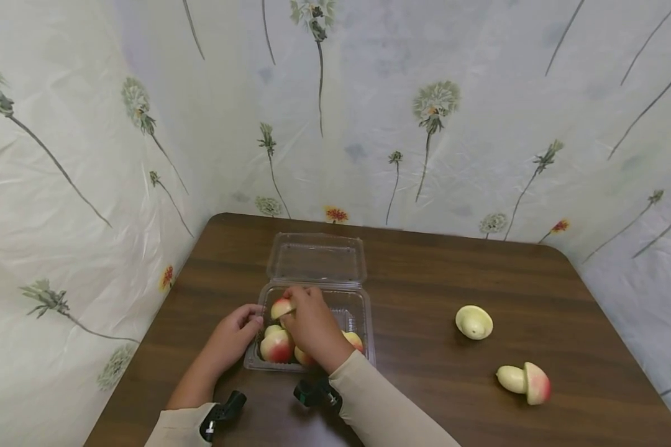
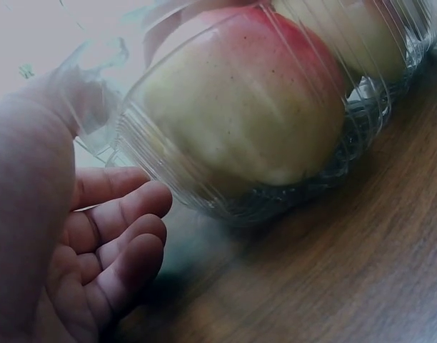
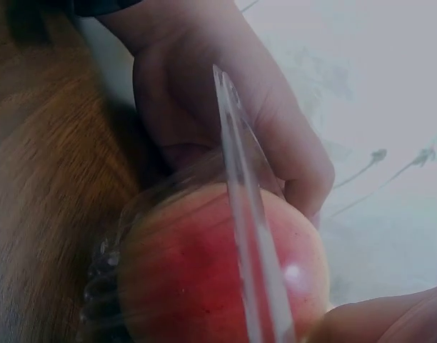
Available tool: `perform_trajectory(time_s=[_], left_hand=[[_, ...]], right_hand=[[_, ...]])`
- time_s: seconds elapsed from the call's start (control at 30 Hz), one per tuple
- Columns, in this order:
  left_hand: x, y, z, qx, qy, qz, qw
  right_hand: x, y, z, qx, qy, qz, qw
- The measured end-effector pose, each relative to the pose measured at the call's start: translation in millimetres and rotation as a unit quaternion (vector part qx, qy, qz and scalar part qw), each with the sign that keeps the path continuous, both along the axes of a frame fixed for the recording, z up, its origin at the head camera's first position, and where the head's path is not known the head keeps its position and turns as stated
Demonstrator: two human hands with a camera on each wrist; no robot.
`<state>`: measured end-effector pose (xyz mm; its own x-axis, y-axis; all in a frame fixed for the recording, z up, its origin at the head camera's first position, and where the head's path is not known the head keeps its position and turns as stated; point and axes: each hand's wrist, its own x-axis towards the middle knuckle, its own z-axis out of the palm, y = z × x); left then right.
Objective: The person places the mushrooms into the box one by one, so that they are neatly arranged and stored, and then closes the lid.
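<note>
A clear plastic clamshell box (image 1: 367,338) stands on the table with its lid folded back. Several cream mushrooms with red-blushed caps lie in it, one (image 1: 276,346) at the front left, another (image 1: 353,340) at the right. My right hand (image 1: 315,326) reaches over the box and pinches a mushroom (image 1: 281,308) at its back left. My left hand (image 1: 232,338) grips the box's left wall, thumb and index finger near the rim; its other fingers (image 2: 129,243) curl loosely outside. The plastic wall crosses a large red cap (image 3: 197,264) in the right wrist view.
Two more mushrooms lie on the brown table (image 1: 414,279) at the right: one stem up (image 1: 474,323), the other (image 1: 524,382) on its side. The raised lid (image 1: 317,257) lies behind the box. A flowered sheet (image 1: 369,180) hangs behind and beside the table.
</note>
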<state>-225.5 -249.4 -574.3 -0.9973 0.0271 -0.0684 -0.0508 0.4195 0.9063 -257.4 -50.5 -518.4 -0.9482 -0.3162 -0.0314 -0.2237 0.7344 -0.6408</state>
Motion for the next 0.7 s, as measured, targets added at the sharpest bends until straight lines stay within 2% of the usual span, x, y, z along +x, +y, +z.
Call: perform_trajectory(time_s=[0.2, 0.4, 0.57, 0.7], left_hand=[[-0.3, 0.6, -0.5, -0.003, 0.002, -0.002, 1.0000], [-0.2, 2.3, -3.1, -0.001, 0.002, -0.001, 1.0000], [0.0, 1.1, -2.6, -0.001, 0.000, -0.003, 1.0000], [-0.4, -0.8, -0.6, -0.009, 0.003, -0.005, 0.9999]], right_hand=[[-0.1, 3, 1.3, 0.006, -0.008, 0.008, 0.9999], [5.1, 12, 5.6, -0.014, -0.023, 0.006, 0.9996], [12.5, 27, 9.9, -0.050, 0.026, 0.010, 0.9984], [14.8, 43, 15.8, -0.091, 0.078, 0.003, 0.9928]])
